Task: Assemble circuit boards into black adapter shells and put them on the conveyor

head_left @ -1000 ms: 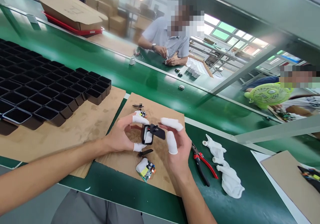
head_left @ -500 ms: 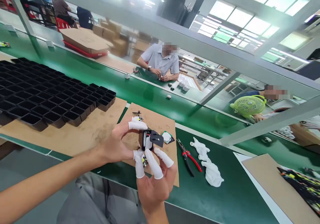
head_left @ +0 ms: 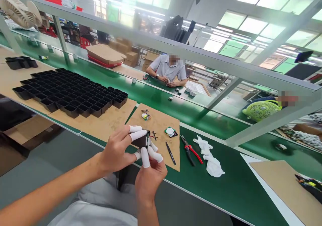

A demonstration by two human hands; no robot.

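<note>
Both hands wear white finger cots and meet over the near edge of a cardboard sheet (head_left: 161, 127). My left hand (head_left: 119, 148) grips a small black housing (head_left: 141, 140) from the left, thumb below and fingers on top. My right hand (head_left: 149, 170) comes up from underneath, its fingertips pressed against the same housing. What is inside the housing is hidden by the fingers. On the sheet lie a small circuit board (head_left: 145, 116), a round white part on a green board (head_left: 170, 131) and a thin dark tool (head_left: 170, 153).
Rows of black plastic cups (head_left: 70, 93) stand on cardboard at the left. Red-handled pliers (head_left: 190, 150) and a white glove (head_left: 209, 160) lie on the green belt (head_left: 226, 182). A seated person (head_left: 169, 70) works across the conveyor; a green fan (head_left: 261, 110) stands at the right.
The camera tilted up and the hands drew nearer my body. The black flap that stuck out of the housing no longer shows, and both hands have closed tighter round the housing.
</note>
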